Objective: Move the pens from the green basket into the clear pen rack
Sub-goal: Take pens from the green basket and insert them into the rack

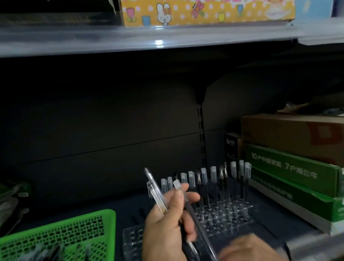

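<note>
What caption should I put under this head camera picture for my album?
Left hand holds a bunch of pens by the clear pen rack, with the green basket alongside.

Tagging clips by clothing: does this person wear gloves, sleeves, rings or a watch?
Nothing worn shows. The left hand is bare, no glove or ring, and its wrist and forearm are uncovered to the frame edge: no sleeve, no watch. The right hand is blurred; it looks ungloved too, but a ring cannot be ruled out.
</note>
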